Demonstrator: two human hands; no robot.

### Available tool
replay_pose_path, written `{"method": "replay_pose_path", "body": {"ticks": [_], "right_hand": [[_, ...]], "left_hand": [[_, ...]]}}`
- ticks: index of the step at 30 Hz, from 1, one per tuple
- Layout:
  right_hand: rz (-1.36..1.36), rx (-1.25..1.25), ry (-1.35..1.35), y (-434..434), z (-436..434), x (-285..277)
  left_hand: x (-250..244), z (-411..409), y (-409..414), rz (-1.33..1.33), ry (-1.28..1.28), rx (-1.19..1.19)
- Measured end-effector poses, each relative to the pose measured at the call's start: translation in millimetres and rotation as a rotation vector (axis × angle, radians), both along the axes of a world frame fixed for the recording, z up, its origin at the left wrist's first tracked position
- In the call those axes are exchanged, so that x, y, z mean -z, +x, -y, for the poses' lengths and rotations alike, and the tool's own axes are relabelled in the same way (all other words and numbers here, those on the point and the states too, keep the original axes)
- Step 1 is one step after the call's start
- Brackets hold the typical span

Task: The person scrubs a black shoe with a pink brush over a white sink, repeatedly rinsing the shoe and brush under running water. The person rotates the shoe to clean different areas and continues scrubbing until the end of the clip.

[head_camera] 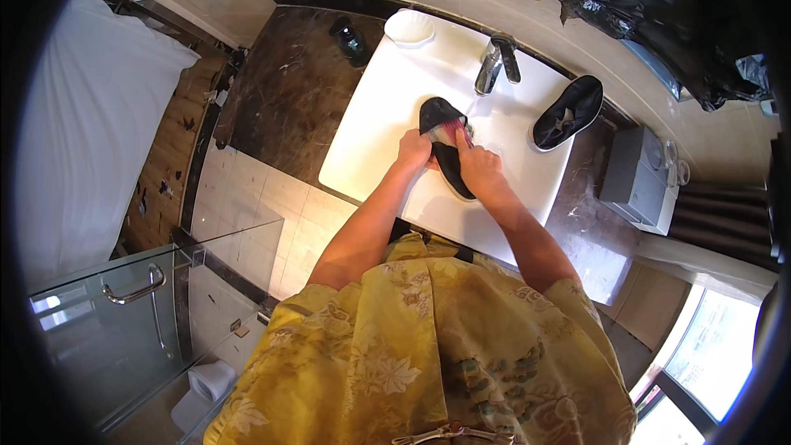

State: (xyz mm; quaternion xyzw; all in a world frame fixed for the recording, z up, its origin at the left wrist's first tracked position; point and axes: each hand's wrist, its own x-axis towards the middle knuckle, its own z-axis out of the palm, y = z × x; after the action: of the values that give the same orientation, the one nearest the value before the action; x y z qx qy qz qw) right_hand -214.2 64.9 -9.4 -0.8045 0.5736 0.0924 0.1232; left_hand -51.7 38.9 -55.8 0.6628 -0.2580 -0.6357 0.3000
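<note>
A black cloth shoe with a pale sole (pixel 452 164) is over the basin of a white washbasin (pixel 352 167), below the chrome tap (pixel 489 68). On the shoe's left side my left hand (pixel 415 149) grips it by the edge. My right hand (pixel 481 164) is closed on a brush with pink-red bristles (pixel 456 128), which touches the shoe's opening; the brush's handle is mostly hidden by the hand. A second black shoe (pixel 568 112) rests on the washbasin's right rim.
A white shell-shaped dish (pixel 409 27) sits on the basin's back left corner. Beside it, on the dark marble counter (pixel 290 86), is a dark glass bottle (pixel 350 43). Grey boxes (pixel 636 176) are at the right. A glass door (pixel 123 321) is at lower left.
</note>
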Motion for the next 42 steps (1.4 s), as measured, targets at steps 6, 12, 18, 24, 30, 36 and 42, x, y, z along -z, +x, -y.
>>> {"method": "replay_pose_path", "body": {"ticks": [6,12,18,24,30,36,42], "right_hand": [[0.103,-0.028,0.238,-6.5,-20.6,-20.5],[0.149,-0.023,0.119,-14.2,1.7,10.1],[0.165,0.044,-0.106,14.9,4.0,25.5],[0.063,-0.109,0.172,-16.9,-21.9,-22.4],[0.171,0.107,-0.203,-5.0,5.0,52.3],[0.257,0.249,0.043,-32.6,-8.6,-5.1],[0.468,0.338,0.057,-76.7,-18.9,-4.3]], "left_hand": [[17.0,-0.7,2.0,-0.037,-0.041,-0.12],[13.0,6.2,-7.5,0.158,-0.031,0.066],[26.9,8.5,2.7,0.016,-0.004,0.037],[27.2,3.2,-4.3,0.228,-0.071,0.123],[-3.3,8.5,-8.7,-0.039,0.057,0.118],[-2.7,10.2,-10.1,0.174,-0.058,0.132],[-28.9,23.5,-24.4,0.269,0.017,0.131]]}}
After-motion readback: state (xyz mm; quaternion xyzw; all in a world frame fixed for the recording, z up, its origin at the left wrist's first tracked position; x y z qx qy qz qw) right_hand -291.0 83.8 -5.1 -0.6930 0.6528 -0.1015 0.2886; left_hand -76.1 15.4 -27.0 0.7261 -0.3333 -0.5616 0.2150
